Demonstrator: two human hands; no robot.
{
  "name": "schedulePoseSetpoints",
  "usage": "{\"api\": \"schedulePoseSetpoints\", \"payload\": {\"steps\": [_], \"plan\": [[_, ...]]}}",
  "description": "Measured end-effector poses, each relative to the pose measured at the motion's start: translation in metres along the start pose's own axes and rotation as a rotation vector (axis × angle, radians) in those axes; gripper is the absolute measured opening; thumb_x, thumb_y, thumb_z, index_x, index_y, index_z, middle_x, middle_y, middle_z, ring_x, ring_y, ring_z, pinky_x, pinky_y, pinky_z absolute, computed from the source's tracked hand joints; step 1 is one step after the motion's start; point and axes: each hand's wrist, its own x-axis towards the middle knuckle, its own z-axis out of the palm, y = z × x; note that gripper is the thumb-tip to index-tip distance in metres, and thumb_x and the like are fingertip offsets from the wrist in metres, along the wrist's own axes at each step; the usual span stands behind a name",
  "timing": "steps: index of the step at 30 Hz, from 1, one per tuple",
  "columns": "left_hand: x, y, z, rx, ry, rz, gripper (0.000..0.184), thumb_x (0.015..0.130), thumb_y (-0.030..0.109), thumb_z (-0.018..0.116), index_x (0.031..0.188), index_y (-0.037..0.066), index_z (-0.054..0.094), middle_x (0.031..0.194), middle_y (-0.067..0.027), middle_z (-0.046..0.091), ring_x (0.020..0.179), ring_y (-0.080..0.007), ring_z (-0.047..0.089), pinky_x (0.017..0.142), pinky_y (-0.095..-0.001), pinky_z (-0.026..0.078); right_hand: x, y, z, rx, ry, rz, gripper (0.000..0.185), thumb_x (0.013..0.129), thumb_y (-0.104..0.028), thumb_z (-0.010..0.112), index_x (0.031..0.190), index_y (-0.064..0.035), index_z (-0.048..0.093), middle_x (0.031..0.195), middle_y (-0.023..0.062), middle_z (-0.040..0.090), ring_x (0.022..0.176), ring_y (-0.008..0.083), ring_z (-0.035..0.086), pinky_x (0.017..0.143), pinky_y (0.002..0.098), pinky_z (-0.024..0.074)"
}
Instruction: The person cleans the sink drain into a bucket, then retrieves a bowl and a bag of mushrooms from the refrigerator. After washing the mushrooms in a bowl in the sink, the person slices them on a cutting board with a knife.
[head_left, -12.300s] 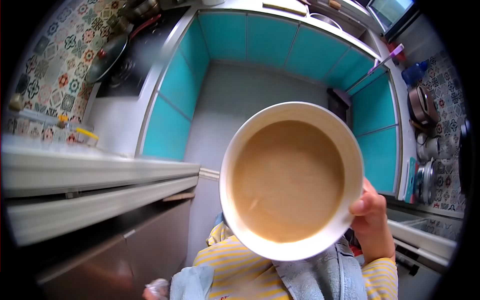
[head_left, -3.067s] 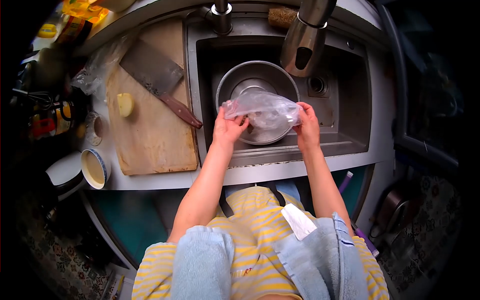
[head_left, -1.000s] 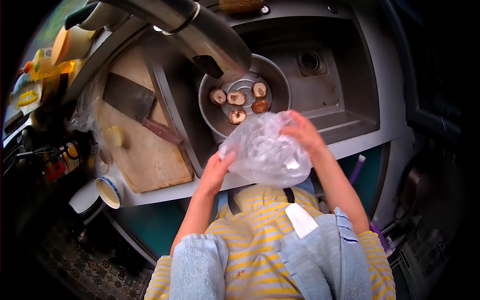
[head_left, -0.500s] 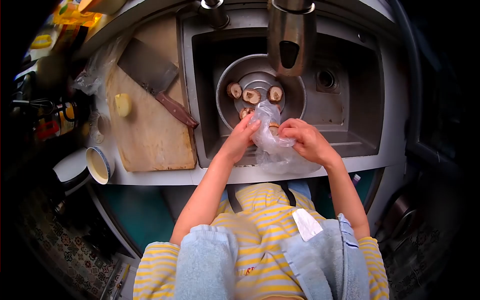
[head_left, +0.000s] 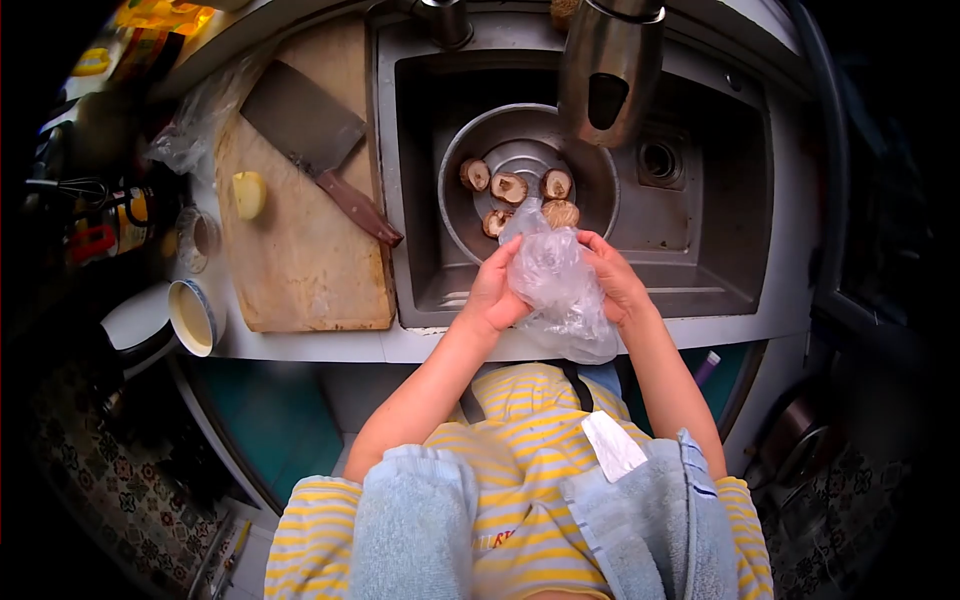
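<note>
Mushrooms [head_left: 509,187], five that I can count, lie in a round metal bowl [head_left: 452,205] inside the sink [head_left: 735,210], most with their pale undersides up. From where I watch, both hands are at the near side of that bowl with a crumpled clear plastic bag [head_left: 556,282] between them. The left hand [head_left: 492,292] has its fingers closed on one side of the bag, and the right hand [head_left: 617,284] grips the other side with its fingers, so I read neither as open. The bag's narrow end reaches over the bowl, right by the nearest mushrooms, and its loose part hangs over the front edge of the surface [head_left: 350,346]. Above the sink I see the metal faucet [head_left: 612,70], its head over the bowl's far right side. Left of the sink, a cleaver [head_left: 305,118] and a pale yellow piece of food [head_left: 249,195] (possibly potato, I can't be certain) rest on a wooden cutting board [head_left: 300,270], with a patterned cup [head_left: 197,318] near its lower left corner.
</note>
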Motion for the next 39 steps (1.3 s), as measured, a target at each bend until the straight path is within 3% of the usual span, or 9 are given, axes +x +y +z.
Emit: {"api": "schedulePoseSetpoints", "payload": {"steps": [10,12,17,18,26,28,30,33,39], "plan": [[-0.061,0.011,0.044,1.110,0.543,0.252,0.035,0.087,0.022,0.052,0.118,0.005,0.048,0.112,-0.0078,0.054,0.102,-0.0162,0.052,0.087,-0.0332,0.044,-0.038,-0.066,-0.004,0.095,-0.038,-0.360,0.041,0.078,-0.005,0.059,0.117,-0.0041,0.048,0.098,0.0085,0.061,0.084,0.0116,0.059,0.073,0.0220,0.0477],[-0.100,0.033,0.052,1.269,0.321,0.600,0.033,0.085,0.014,0.056,0.115,0.004,0.049,0.108,-0.0069,0.054,0.100,-0.0143,0.051,0.084,-0.0289,0.045,-0.062,-0.106,-0.034,0.052,-0.004,-0.511,0.040,0.079,-0.005,0.057,0.118,-0.0061,0.049,0.106,0.0092,0.056,0.093,0.0161,0.058,0.084,0.0284,0.0471],[-0.155,0.152,0.079,2.005,1.047,1.478,0.056,0.073,0.017,0.067,0.120,0.001,0.041,0.116,-0.0161,0.048,0.108,-0.0285,0.046,0.091,-0.0370,0.038,-0.099,-0.240,-0.043,0.203,0.235,-0.882,0.039,0.088,-0.021,0.043,0.124,-0.0051,0.044,0.126,0.0165,0.044,0.115,0.0288,0.045,0.099,0.0472,0.0341],[-0.159,0.176,0.083,2.200,1.214,1.511,0.062,0.071,0.019,0.069,0.122,0.001,0.039,0.119,-0.0183,0.046,0.112,-0.0319,0.044,0.093,-0.0394,0.036,-0.100,-0.265,-0.014,0.191,0.576,-0.905,0.040,0.090,-0.023,0.040,0.124,-0.0035,0.043,0.128,0.0186,0.043,0.117,0.0300,0.044,0.100,0.0483,0.0324],[-0.151,0.260,0.108,2.380,1.052,1.112,0.073,0.066,0.025,0.071,0.128,0.008,0.037,0.125,-0.0189,0.045,0.116,-0.0308,0.043,0.094,-0.0354,0.036,-0.035,-0.483,0.005,-0.102,0.161,-1.069,0.071,0.075,-0.061,0.051,0.116,-0.0030,0.043,0.101,0.0167,0.051,0.083,0.0298,0.054,0.064,0.0395,0.0485],[-0.153,0.271,0.100,2.472,1.089,1.105,0.064,0.066,0.024,0.070,0.123,0.009,0.044,0.117,-0.0164,0.052,0.112,-0.0302,0.046,0.092,-0.0366,0.038,-0.018,-0.450,0.014,-0.248,0.426,-0.901,0.101,0.059,-0.081,0.048,0.109,0.0067,0.045,0.090,0.0142,0.051,0.075,0.0235,0.049,0.063,0.0323,0.0442],[-0.155,0.275,0.097,2.522,1.152,1.037,0.060,0.066,0.023,0.069,0.119,0.008,0.047,0.114,-0.0163,0.054,0.109,-0.0303,0.049,0.090,-0.0373,0.040,0.015,-0.459,-0.040,-0.090,0.441,-1.011,0.050,0.092,-0.030,0.038,0.133,-0.0045,0.029,0.133,0.0180,0.037,0.122,0.0286,0.036,0.102,0.0430,0.0299],[-0.164,0.298,0.073,2.498,1.121,1.192,0.056,0.067,0.023,0.068,0.116,0.006,0.049,0.108,-0.0193,0.055,0.098,-0.0332,0.054,0.084,-0.0384,0.044,0.023,-0.354,-0.032,-0.104,0.588,-1.141,0.035,0.090,-0.026,0.045,0.115,-0.0003,0.049,0.103,0.0179,0.059,0.095,0.0253,0.058,0.084,0.0340,0.0473],[-0.187,0.302,0.105,2.194,1.555,1.115,0.074,0.063,0.028,0.070,0.125,0.007,0.036,0.110,-0.0202,0.054,0.101,-0.0354,0.053,0.085,-0.0401,0.043,0.032,-0.125,-0.093,-0.442,0.386,-0.628,0.020,0.088,-0.023,0.053,0.105,-0.0107,0.055,0.077,-0.0046,0.054,0.065,0.0042,0.049,0.057,0.0167,0.0390]]}}
